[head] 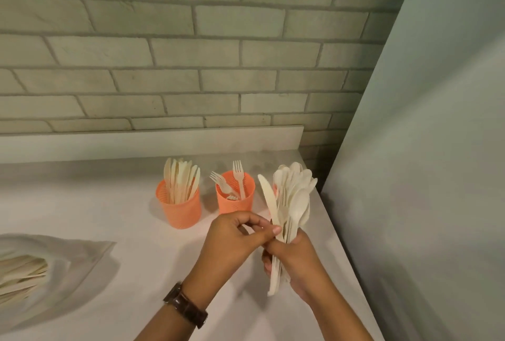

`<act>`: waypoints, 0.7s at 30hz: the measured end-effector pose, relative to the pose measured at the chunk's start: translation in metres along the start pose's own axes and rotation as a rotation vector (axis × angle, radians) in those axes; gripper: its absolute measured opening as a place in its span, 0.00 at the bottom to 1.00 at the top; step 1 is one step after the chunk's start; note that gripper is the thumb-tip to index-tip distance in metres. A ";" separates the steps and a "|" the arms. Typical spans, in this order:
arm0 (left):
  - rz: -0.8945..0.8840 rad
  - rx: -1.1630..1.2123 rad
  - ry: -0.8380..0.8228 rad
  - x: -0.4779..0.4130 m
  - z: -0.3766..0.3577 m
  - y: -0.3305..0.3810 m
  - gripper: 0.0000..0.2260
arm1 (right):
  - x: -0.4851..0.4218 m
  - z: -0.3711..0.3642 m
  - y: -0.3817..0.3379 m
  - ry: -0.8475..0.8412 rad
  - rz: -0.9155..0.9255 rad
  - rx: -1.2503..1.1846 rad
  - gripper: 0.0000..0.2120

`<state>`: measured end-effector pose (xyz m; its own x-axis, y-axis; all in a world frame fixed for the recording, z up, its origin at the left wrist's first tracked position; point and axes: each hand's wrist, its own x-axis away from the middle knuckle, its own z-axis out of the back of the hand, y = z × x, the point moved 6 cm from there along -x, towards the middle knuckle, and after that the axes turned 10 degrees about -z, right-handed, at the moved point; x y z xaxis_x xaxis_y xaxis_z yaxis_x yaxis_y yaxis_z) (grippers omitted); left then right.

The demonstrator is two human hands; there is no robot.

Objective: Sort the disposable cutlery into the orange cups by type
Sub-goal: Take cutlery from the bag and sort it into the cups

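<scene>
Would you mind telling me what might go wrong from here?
1. The left hand pinches a knife in the fanned bundle that the right hand grips; drawing it out may loosen spoons, which could drop off the counter edge nearby.
2. The fork cup stands nearest the hands, so the knife might land there rather than in the knife cup.

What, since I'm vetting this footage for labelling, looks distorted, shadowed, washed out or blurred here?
Head view: wide-angle lens bows the brick wall; dim light, faint shadows left of the orange cups; spoons in the right hand slightly washed out; knife pinched by the left hand clear; bag at left edge soft.
</scene>
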<state>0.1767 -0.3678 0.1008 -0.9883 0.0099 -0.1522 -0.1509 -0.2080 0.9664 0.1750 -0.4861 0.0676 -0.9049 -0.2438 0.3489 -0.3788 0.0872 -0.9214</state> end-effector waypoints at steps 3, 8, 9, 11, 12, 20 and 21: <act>0.052 -0.012 0.047 0.007 0.007 -0.007 0.05 | -0.004 -0.013 0.007 -0.008 -0.016 0.066 0.13; 0.080 0.078 0.259 0.000 0.048 0.002 0.04 | -0.007 -0.023 0.009 -0.046 -0.049 0.070 0.07; 0.068 0.085 0.358 -0.006 0.068 0.002 0.03 | -0.009 -0.024 0.011 -0.059 -0.065 0.031 0.08; 0.023 0.019 0.529 -0.018 0.111 0.001 0.04 | -0.012 -0.024 0.013 -0.085 -0.106 -0.088 0.09; -0.001 -0.061 0.582 -0.024 0.130 -0.003 0.03 | -0.014 -0.024 0.013 -0.099 -0.126 -0.146 0.10; 0.111 -0.475 0.579 -0.049 0.162 -0.069 0.08 | -0.017 -0.030 0.005 -0.151 -0.172 -0.228 0.14; 0.123 -0.502 0.556 -0.049 0.160 -0.074 0.08 | -0.018 -0.030 0.005 -0.154 -0.174 -0.216 0.13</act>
<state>0.2325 -0.1967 0.0693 -0.8203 -0.5091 -0.2605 0.1192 -0.5977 0.7928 0.1831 -0.4526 0.0618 -0.7892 -0.4151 0.4526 -0.5725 0.2308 -0.7867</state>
